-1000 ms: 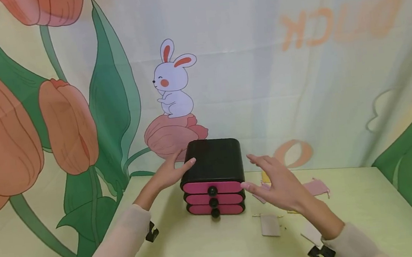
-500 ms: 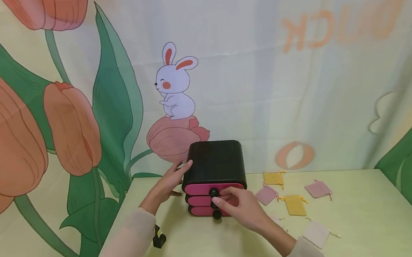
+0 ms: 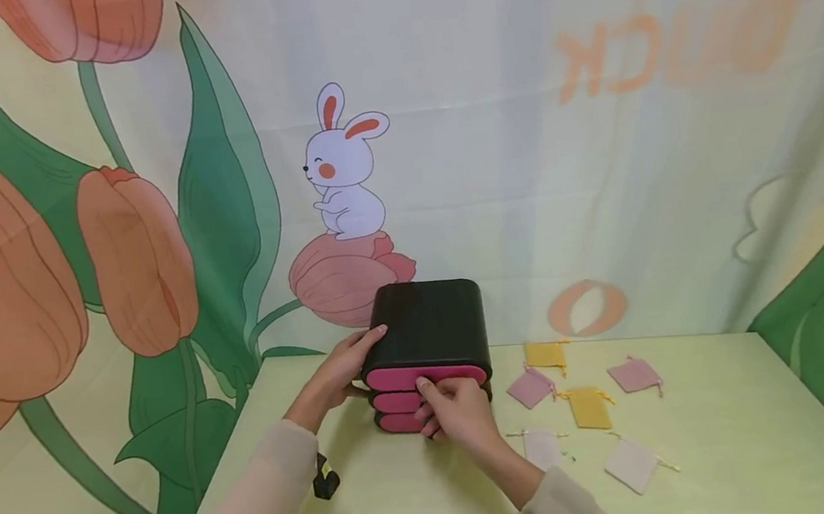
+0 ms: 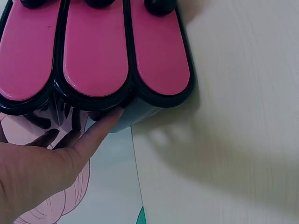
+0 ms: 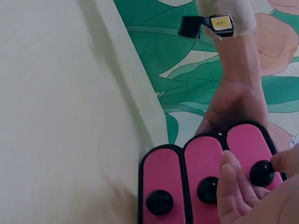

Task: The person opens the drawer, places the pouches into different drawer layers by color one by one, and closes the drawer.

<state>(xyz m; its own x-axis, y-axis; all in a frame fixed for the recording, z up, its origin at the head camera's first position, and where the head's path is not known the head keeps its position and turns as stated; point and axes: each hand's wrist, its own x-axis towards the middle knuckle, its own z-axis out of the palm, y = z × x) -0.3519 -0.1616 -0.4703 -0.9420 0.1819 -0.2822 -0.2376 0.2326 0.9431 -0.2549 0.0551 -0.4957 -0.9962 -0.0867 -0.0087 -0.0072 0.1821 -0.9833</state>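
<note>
A small black drawer chest with three pink drawer fronts stands on the table, all drawers pushed in. My left hand rests against its left side, thumb at the top edge; in the left wrist view a straight finger reaches along the side wall. My right hand is at the front and pinches the top drawer's round black knob, with the thumb on one side and fingers on the other. The middle knob is partly behind these fingers, and the bottom knob shows fully.
Small drawstring pouches lie to the right of the chest: yellow ones, pinkish-purple ones and pale ones. Behind the table hangs a curtain printed with tulips and a rabbit.
My right hand has come in from the right of the chest to its front and taken hold of the top knob. My left hand has settled against the left side.
</note>
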